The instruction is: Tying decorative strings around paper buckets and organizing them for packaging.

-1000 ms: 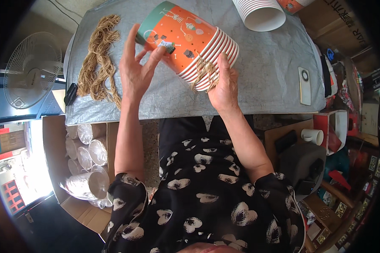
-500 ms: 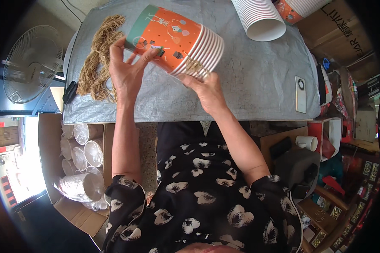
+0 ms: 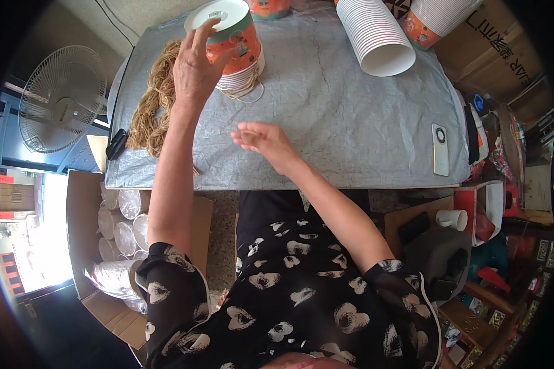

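A stack of orange and green paper buckets (image 3: 248, 44) stands upside down at the far left of the table, its white bottom facing up. Tan twine (image 3: 252, 86) hangs about the white rims at its lower end. My left hand (image 3: 197, 69) is in front of the stack with fingers spread; whether a fingertip touches it, I cannot tell. Over the middle of the table, my right hand (image 3: 264, 144) has its fingers stretched out and holds nothing. Left of the stack lies a long bundle of tan twine (image 3: 151, 117).
A long stack of white-rimmed buckets (image 3: 378, 40) lies at the back, beside another orange stack (image 3: 434, 21). A phone (image 3: 440, 149) rests at the right edge. Below left, an open carton (image 3: 80, 227) holds wrapped buckets. A fan (image 3: 63, 98) stands at the left.
The bucket stack was tilted between both hands and now stands upside down on the table. My right hand has let go and come back toward me; my left hand has opened beside the stack.
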`<state>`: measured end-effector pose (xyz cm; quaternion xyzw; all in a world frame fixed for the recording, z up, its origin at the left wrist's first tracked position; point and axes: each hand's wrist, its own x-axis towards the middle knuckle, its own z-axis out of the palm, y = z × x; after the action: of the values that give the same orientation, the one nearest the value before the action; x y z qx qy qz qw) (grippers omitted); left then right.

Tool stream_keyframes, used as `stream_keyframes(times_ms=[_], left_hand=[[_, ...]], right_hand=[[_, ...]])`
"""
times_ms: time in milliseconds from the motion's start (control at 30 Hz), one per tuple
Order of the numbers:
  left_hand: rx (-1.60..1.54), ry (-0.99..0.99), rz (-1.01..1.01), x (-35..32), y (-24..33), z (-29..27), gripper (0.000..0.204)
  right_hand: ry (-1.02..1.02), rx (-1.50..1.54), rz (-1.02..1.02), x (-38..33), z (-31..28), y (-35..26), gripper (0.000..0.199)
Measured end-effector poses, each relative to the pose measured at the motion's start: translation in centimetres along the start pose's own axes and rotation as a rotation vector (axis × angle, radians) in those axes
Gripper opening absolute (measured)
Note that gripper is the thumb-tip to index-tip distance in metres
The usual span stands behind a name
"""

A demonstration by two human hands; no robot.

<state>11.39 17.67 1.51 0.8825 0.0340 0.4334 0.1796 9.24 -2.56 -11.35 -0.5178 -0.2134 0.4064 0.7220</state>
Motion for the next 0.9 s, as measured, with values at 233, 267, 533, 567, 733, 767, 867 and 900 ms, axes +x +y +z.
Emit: stream_keyframes(times_ms=[233, 267, 533, 567, 733, 767, 867, 900], left_hand=[[-0.024, -0.019, -0.013, 1.5, -1.0, 1.3, 0.045], [-0.068, -0.02, -0.005, 1.7, -1.1, 1.5, 0.043], [-0.18, 0.057, 0.115, 3.2, -1.1, 5.3, 0.034], [-0.142, 0.069, 0.121, 3.3, -1.0, 5.7, 0.039], [-0.196, 0.135, 0.1, -0.3, 3.7, 7.7, 0.04], [-0.246, 0.056, 0.212, -2.6, 4.0, 8.1, 0.04], [-0.083, -0.544, 0.422, -9.0, 1.9, 9.8, 0.055], [-0.021, -0.58, 0.302, -10.6, 1.8, 9.8, 0.053]], right_hand=[[0.215, -0.193, -0.176, -4.5, -4.3, 1.3, 0.024], [0.214, -0.195, -0.176, -5.2, -5.0, 1.3, 0.024], [0.356, -0.347, -0.356, -7.5, -6.9, 1.2, 0.02], [0.352, -0.397, -0.333, -7.5, -6.7, 1.0, 0.02], [0.345, -0.384, -0.339, -8.0, -7.2, 1.2, 0.02], [0.333, -0.372, -0.325, -7.9, -7.2, 1.1, 0.02], [0.3, -0.388, -0.339, -7.8, -6.8, 1.0, 0.021], [0.301, -0.388, -0.336, -7.9, -6.9, 1.0, 0.021]])
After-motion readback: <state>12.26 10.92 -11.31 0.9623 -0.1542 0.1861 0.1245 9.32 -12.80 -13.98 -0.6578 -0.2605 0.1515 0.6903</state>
